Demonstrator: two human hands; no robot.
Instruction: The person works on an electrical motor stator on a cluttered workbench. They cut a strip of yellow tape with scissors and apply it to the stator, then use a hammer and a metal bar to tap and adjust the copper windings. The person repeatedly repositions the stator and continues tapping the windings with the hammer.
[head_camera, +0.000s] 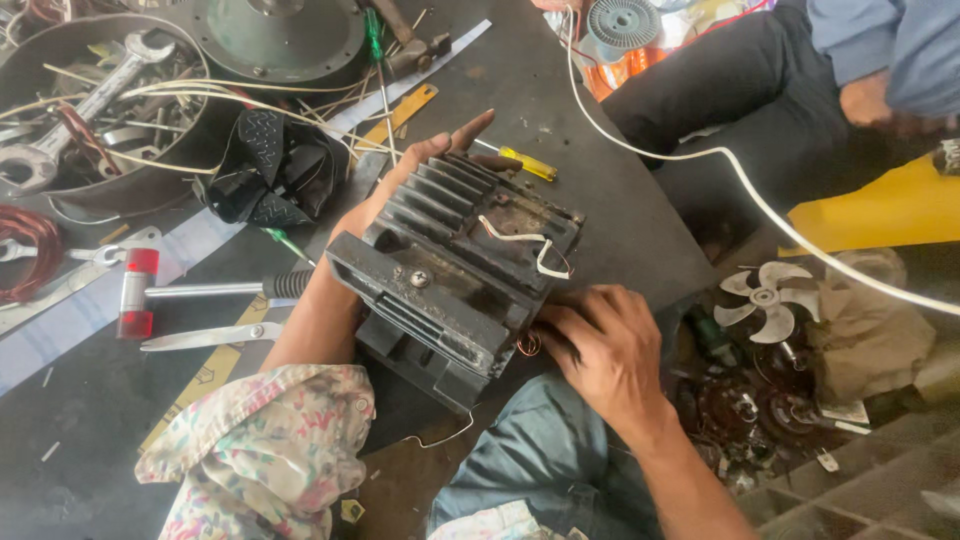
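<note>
Head view. Landmark: motor housing (455, 270), dark cast metal, boxy, ribbed with parallel cooling fins, grimy and rust-flecked on top, one bright screw on the near face; it rests tilted on the dark bench (600, 200) at centre, over the person's lap.

- White wire (535, 250): thin, looped on top of the housing.
- Copper wire (527, 345): small coil at the housing's lower right corner, partly covered by fingers.
- Left hand (425, 160): behind the housing, fingers spread flat against the fins; palm hidden by the casting.
- Right hand (600, 345): at the housing's lower right corner, fingers curled onto the edge by the copper wire; whether it pinches the wire cannot be made out.
- Yellow screwdriver (527, 165): translucent plastic handle, just behind the housing; shaft hidden.
- Mallet (140, 290): red-capped head, steel shaft, left of the housing.
- Scissors (205, 337): plain steel, below the mallet.
- Metal bowl (60, 45): far left of the housing, full of spanners; cut off by the frame.
- Fan blade (765, 297): pale plastic, right of the housing, among dim clutter.
- Another person's knee (730, 90): dark trousers, upper right.
</note>
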